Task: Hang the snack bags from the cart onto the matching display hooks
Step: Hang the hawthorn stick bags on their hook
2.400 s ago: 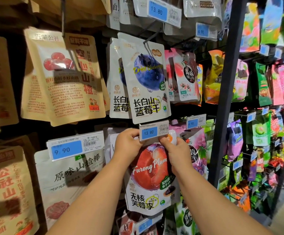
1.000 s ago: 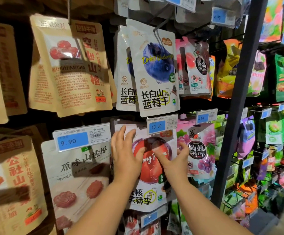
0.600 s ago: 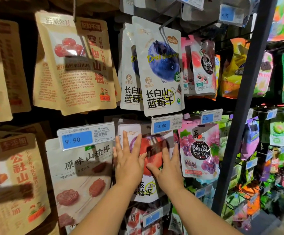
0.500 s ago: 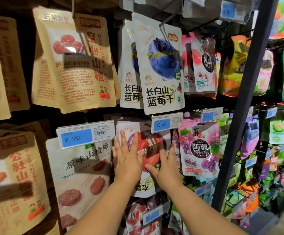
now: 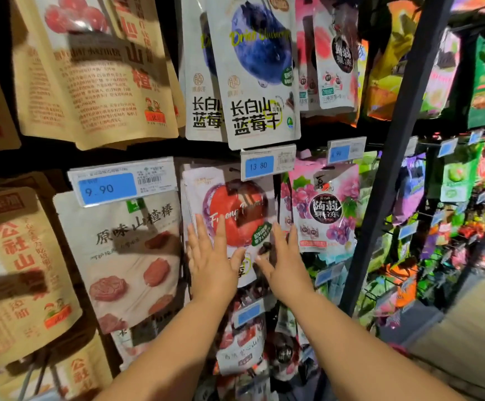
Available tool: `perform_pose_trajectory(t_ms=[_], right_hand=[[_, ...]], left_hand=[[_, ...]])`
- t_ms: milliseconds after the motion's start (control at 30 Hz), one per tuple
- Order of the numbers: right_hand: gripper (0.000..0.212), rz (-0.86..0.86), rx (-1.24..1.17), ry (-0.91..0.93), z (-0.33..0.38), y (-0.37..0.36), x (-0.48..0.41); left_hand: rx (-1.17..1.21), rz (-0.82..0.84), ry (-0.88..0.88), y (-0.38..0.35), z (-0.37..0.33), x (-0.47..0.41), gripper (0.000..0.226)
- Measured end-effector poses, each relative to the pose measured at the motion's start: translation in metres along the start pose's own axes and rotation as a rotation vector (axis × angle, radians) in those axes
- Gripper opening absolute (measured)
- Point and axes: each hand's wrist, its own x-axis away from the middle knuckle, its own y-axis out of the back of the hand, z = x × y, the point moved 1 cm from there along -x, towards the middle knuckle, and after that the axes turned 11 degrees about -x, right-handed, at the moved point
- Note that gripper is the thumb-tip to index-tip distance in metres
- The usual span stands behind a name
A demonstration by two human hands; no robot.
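A white plum snack bag (image 5: 235, 209) with a red plum picture hangs on its hook behind the 13.80 price tag (image 5: 267, 164). My left hand (image 5: 210, 260) lies flat with straight fingers against the bag's lower left. My right hand (image 5: 284, 263) has straight fingers over its lower right corner. More bags of the same kind hang behind it. The cart is out of view.
Blueberry bags (image 5: 252, 70) hang above, a hawthorn stick bag (image 5: 131, 256) under a 9.90 tag (image 5: 119, 185) to the left, a grape jelly bag (image 5: 325, 209) to the right. A black rack post (image 5: 391, 157) stands further right, with more hooks and bags past it.
My hands went from holding the bag's top at the hook to flat on its front and slid down to its lower part. The bag now hangs further back on the hook.
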Motion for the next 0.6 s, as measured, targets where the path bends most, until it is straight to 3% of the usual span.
perform_pose_trajectory(t_ms=[133,233,367,467,600], right_hand=[[0.076,-0.040,0.026,-0.067,-0.027,0.027,0.041],[0.073,-0.097,0.037,-0.123,-0.061,0.056,0.084],[0.072,-0.146,0.061,-0.253,-0.125,0.096,0.157],[0.071,-0.152,0.071,-0.433,-0.174,0.125,0.230],[0.070,-0.134,0.069,-0.631,-0.223,0.157,0.324]], left_hand=[[0.059,-0.067,-0.090,-0.019,-0.028,0.044,0.072],[0.106,0.021,-0.211,-0.045,-0.063,0.096,0.070],[0.104,0.226,-0.395,-0.091,-0.113,0.179,0.065],[0.057,0.479,-0.495,-0.125,-0.138,0.257,0.062],[0.067,0.815,-0.481,-0.136,-0.164,0.343,0.080]])
